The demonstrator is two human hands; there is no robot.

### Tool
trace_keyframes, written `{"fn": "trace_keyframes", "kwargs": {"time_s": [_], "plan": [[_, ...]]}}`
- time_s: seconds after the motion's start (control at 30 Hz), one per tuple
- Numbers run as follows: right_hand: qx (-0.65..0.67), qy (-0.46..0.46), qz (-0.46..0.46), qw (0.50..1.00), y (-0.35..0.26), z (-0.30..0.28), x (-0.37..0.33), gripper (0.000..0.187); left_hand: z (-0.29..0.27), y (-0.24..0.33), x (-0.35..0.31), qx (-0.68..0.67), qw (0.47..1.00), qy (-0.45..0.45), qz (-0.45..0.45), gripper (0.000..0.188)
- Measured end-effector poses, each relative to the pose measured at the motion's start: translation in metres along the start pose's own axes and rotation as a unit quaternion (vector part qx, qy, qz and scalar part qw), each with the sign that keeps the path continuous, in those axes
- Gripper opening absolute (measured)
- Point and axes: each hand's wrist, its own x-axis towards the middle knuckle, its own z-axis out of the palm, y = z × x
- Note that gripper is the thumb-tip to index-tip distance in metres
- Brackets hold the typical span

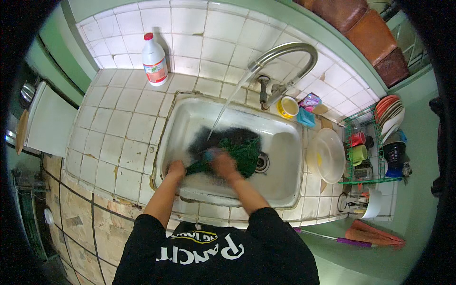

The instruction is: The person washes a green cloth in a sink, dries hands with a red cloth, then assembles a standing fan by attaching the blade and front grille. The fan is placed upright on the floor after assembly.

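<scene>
A dark green and black cloth [237,151] lies bunched in the white sink [280,185], its far left part blurred. My left hand [176,169] is closed on the cloth's near left corner, beside the sink's left wall. Over the middle of the cloth, my right hand [223,164] is smeared by motion. Its fingers look curled round a small bluish thing [209,154] whose kind I cannot make out. From the curved metal faucet [304,47], a stream of water [228,102] falls onto the cloth. The drain [262,163] shows at the cloth's right edge.
A white bottle with a red cap [155,61] stands on the tiled counter, back left. Behind the sink sit a yellow tub [288,107] and a blue sponge [306,117]. To the right are a pale plastic basin [327,156] and a green dish rack [373,180] with dishes.
</scene>
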Motion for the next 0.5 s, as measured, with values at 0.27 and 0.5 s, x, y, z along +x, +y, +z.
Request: {"fn": "trace_keyframes", "kwargs": {"time_s": [0.27, 0.5], "plan": [[0.197, 0.222, -0.055, 0.953, 0.085, -0.097, 0.027, 0.066, -0.082, 0.101, 0.059, -0.185, 0.972, 0.1, 0.102, 0.044], [0.764, -0.108, -0.166, 0.615, 0.023, -0.166, 0.003, 0.051, -0.16, 0.186, 0.033, -0.706, 0.618, -0.241, 0.246, 0.028]]}}
